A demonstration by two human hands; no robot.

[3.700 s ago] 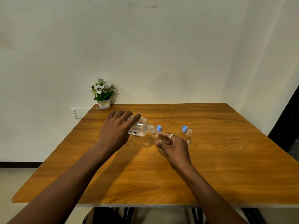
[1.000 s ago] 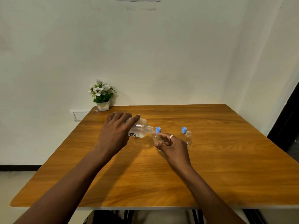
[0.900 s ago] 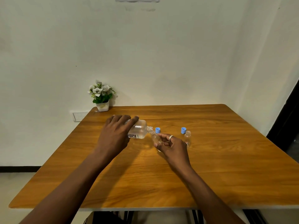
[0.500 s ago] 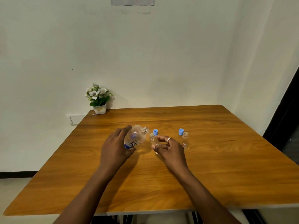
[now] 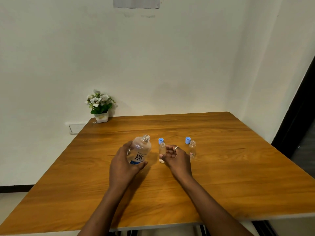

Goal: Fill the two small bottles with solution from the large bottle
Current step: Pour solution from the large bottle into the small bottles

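Large bottle (image 5: 140,151) grasped by left grip (image 5: 122,166), near upright, open neck up. First small bottle (image 5: 162,150) pinched by right grip (image 5: 177,159), upright on bench (image 5: 238,184). Second small bottle (image 5: 192,149) stood just right of right grip, farthest from large bottle.

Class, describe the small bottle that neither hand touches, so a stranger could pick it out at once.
On the wooden table, look just right of the right hand. A small clear bottle stands there uncapped, a blue cap just behind it. Unlike the other small bottle, which the right hand holds, it stands free and bears a small red mark.
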